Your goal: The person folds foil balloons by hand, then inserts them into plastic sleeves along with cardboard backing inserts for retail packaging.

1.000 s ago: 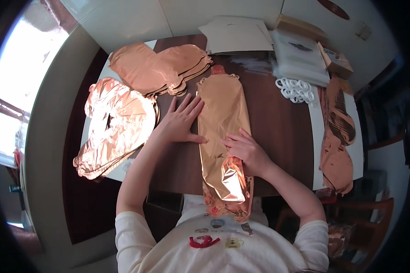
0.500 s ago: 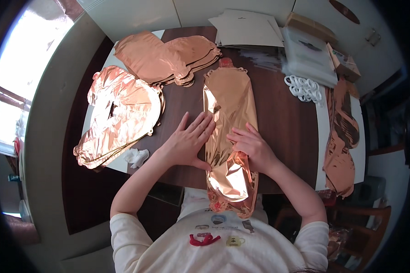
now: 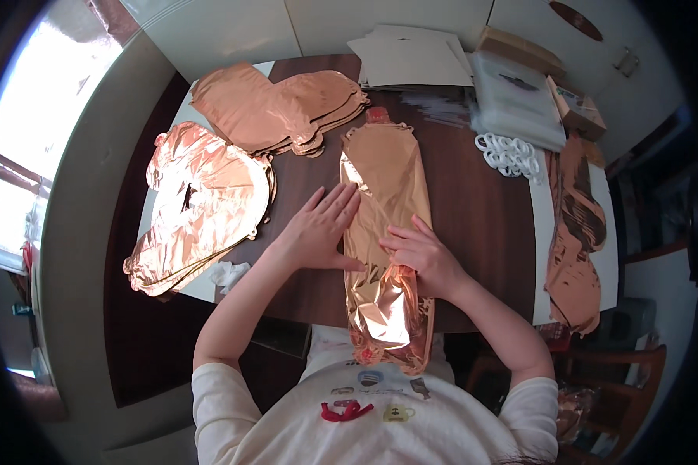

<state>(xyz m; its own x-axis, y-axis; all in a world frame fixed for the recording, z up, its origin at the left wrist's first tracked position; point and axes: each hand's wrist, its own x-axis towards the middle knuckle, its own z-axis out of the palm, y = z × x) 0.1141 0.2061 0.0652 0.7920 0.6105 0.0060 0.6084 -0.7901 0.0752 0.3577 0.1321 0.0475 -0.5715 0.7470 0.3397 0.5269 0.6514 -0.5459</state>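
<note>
A copper-coloured foil balloon [image 3: 383,152], flat and folded into a long strip, lies on the brown table in front of me. Its creased near end hangs over the table edge toward my shirt. My left hand [image 3: 316,229] rests flat along the strip's left side, fingers stretched and thumb apart, fingertips touching the foil. On the right side, my right hand [image 3: 425,262] has its fingers curled over the foil, gripping a raised fold. Part of what lies under that palm is hidden. A small red piece [image 3: 377,115] shows at the strip's far end.
Flat foil balloons lie in a stack [image 3: 240,108] at the far left and a shinier pile [image 3: 205,194] nearer. Crumpled white tissue [image 3: 229,275] sits beside it. White rings [image 3: 509,153], clear plastic bags [image 3: 517,101], white sheets [image 3: 415,58] and more foil [image 3: 572,232] line the far and right sides.
The whole view has shifted slightly. Both hands stay on the foil strip in nearly the same places, and the creases at its near end have changed shape a little.
</note>
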